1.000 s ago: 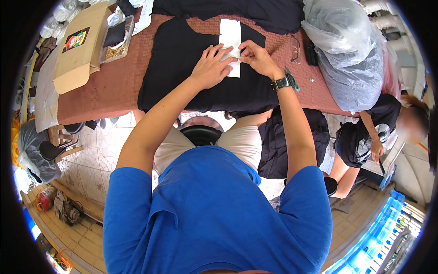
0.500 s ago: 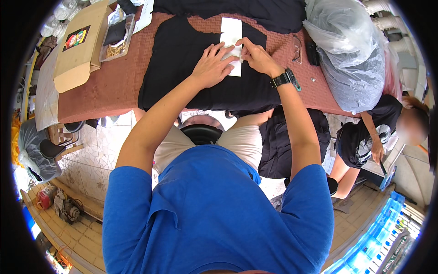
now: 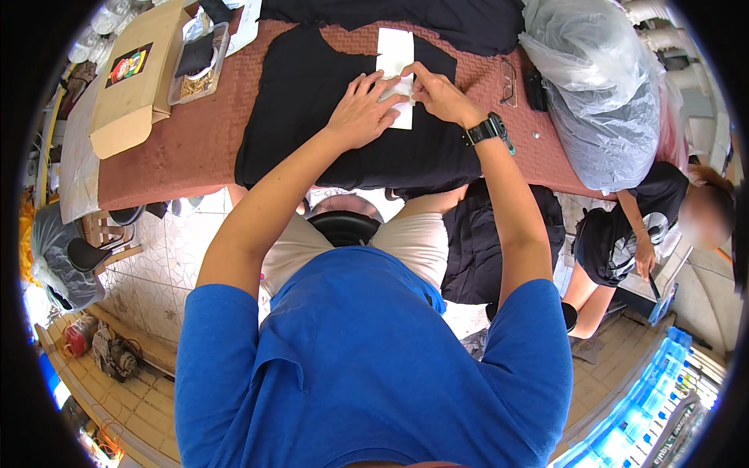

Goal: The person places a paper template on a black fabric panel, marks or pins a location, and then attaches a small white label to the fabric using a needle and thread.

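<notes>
A black garment (image 3: 312,117) lies spread on the table, its neckline curve toward the far side. Across its right part rests a white paper strip (image 3: 396,48), lengthwise away from me, with small notches at its left edge. My left hand (image 3: 360,115) is open, fingers spread and pressing on the strip's left side and the black cloth. At the strip's right edge, my right hand (image 3: 443,100) has its fingers bent and drawn in, close to the left fingertips. Whatever small thing those fingers may pinch is hidden. A dark watch is on my right wrist.
The table has a reddish-brown cloth (image 3: 172,160). At left stand a cardboard box (image 3: 129,93) and a clear plastic tub (image 3: 217,66) with small brass-coloured pieces. Eyeglasses (image 3: 509,84) and a large plastic bag (image 3: 597,101) lie at right. A person (image 3: 628,226) sits beyond the table's right end.
</notes>
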